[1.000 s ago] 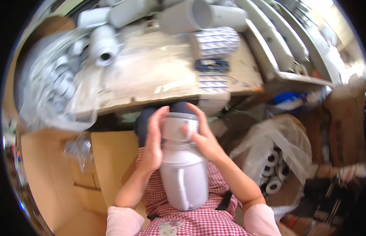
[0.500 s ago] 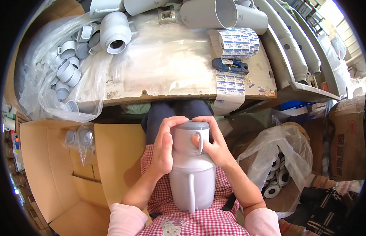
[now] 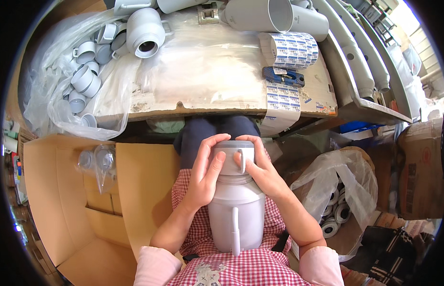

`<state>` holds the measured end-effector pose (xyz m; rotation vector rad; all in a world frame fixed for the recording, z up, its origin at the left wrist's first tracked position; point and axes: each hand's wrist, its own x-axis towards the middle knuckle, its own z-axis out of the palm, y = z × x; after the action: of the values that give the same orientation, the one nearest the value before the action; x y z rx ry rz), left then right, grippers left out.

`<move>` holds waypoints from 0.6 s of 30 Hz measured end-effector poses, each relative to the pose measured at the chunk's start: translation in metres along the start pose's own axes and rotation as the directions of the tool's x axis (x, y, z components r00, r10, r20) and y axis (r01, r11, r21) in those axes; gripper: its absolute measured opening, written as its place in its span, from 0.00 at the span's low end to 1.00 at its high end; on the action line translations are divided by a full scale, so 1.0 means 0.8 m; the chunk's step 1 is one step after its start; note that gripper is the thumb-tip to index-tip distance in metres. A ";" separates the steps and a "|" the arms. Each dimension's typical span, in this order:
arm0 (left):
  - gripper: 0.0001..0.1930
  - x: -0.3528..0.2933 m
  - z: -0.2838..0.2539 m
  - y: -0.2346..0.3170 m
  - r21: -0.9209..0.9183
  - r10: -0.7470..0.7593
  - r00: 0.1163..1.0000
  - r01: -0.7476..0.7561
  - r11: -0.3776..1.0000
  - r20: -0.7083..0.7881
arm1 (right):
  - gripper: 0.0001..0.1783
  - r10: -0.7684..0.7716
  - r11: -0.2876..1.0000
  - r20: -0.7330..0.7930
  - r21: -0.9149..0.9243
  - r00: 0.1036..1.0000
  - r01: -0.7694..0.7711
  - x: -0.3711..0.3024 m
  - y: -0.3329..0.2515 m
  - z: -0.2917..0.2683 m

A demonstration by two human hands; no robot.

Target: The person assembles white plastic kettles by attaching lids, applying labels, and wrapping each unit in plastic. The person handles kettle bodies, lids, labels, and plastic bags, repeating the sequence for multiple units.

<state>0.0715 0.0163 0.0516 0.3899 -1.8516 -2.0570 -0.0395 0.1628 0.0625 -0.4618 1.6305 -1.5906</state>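
A pale grey insulated jug [image 3: 226, 214] with a side handle stands upright on my lap, its handle toward me. At its top is a grey cup-shaped cap [image 3: 226, 163] with a small loop handle and a darker grey end. My left hand [image 3: 203, 178] is curled round the cap's left side, thumb pressed to its front and fingertips on the top edge. From the right, my right hand [image 3: 266, 174] grips it too, with the thumb by the small handle. Ridged threads of the jug's neck show just beneath the cap.
A plastic bag of grey cups [image 3: 86, 81] and another jug [image 3: 146, 35] are on the worktable [image 3: 198, 90], with a label roll [image 3: 293, 50]. An open carton [image 3: 45, 190] stands left; a plastic-lined box of ring-shaped parts [image 3: 330, 229] stands right.
My left thumb and palm have closed onto the cap. It now sits slightly higher, baring the neck threads. The view has shifted slightly.
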 end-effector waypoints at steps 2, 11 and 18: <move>0.19 0.002 -0.002 0.001 0.029 0.011 1.000 -0.010 1.000 -0.014 | 0.31 -0.047 0.998 -0.017 -0.035 0.999 0.047 0.004 -0.002 0.002; 0.22 0.002 -0.007 -0.007 0.126 0.101 0.995 -0.097 0.987 -0.024 | 0.34 -0.124 0.990 -0.022 -0.064 0.992 0.122 0.011 0.003 0.002; 0.20 -0.006 0.002 -0.003 0.102 0.141 0.986 -0.132 0.986 -0.089 | 0.34 -0.190 0.979 -0.048 -0.081 0.981 0.186 -0.002 0.011 0.007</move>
<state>0.0746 0.0202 0.0494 0.3683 -1.8697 -1.8330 -0.0320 0.1618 0.0550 -0.6335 1.7369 -1.6967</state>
